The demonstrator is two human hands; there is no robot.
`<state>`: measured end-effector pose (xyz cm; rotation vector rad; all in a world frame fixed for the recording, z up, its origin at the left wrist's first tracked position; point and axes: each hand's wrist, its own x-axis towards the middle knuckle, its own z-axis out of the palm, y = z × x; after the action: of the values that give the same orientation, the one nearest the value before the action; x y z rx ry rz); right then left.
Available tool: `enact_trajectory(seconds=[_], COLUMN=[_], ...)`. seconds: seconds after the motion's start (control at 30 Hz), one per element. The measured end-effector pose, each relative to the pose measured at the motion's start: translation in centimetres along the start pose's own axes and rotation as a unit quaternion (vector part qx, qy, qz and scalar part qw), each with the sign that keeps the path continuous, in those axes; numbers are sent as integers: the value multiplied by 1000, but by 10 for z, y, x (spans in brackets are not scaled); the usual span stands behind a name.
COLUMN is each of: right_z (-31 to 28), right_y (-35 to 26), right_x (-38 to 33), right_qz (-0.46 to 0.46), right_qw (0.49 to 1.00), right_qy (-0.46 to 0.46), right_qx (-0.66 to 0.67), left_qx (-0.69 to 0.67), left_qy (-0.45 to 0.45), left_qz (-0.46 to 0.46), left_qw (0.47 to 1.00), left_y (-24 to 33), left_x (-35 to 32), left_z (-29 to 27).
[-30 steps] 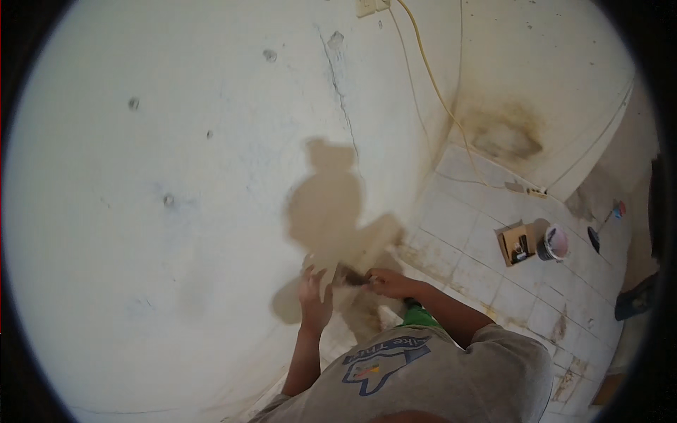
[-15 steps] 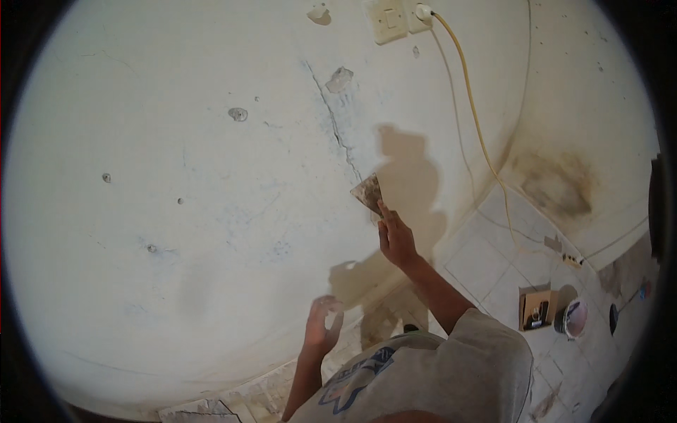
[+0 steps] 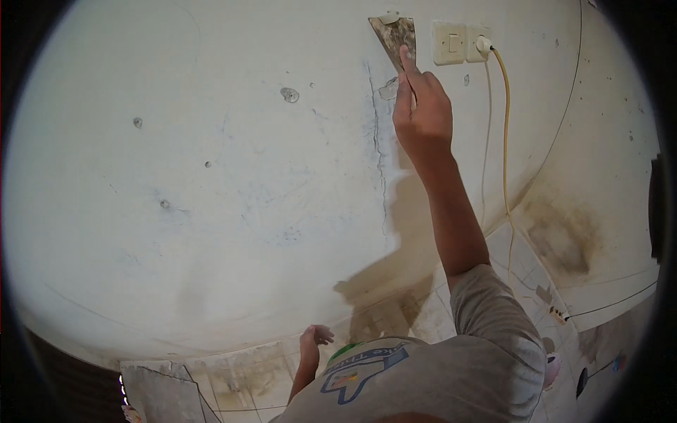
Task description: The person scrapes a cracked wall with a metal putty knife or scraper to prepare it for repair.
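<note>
My right hand (image 3: 425, 113) is raised high against the pale wall (image 3: 282, 183), closed round a wide putty knife (image 3: 396, 35). One finger lies along its stained, flared blade. The blade's far edge meets a chipped patch (image 3: 388, 17) of the wall. Below, a long crack (image 3: 379, 151) runs down the plaster, and a grey chipped spot (image 3: 388, 88) beside it is partly covered by my hand. Low down in front of my shirt hangs my left hand (image 3: 316, 336), holding nothing, its fingers loosely apart.
Right of the blade sit a light switch (image 3: 449, 44) and a socket with a white plug (image 3: 483, 44). A yellow cord (image 3: 506, 120) drops from the plug toward a power strip (image 3: 558, 314) on the floor. Several holes pit the wall. A grey panel (image 3: 166, 391) lies at lower left.
My right hand has carried the putty knife up the wall, from the crack's lower end to the chipped patch near the switch. My left hand has dropped lower, and the view has shifted.
</note>
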<state>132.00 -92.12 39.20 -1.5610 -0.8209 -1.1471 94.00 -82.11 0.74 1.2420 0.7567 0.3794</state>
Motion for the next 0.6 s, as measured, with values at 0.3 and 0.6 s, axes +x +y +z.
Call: enact_trajectory(seconds=[0.3, 0.6], right_z=[12, -127], right_y=[39, 16], right_x=[-226, -601], right_qz=[79, 235], right_qw=[984, 517], right_qy=[-150, -823], right_qx=[-49, 8], left_qx=[54, 119], left_qy=[-63, -108], left_qz=[124, 40], left_qw=[989, 986], left_y=[62, 29], left_x=[29, 14], left_z=[41, 1])
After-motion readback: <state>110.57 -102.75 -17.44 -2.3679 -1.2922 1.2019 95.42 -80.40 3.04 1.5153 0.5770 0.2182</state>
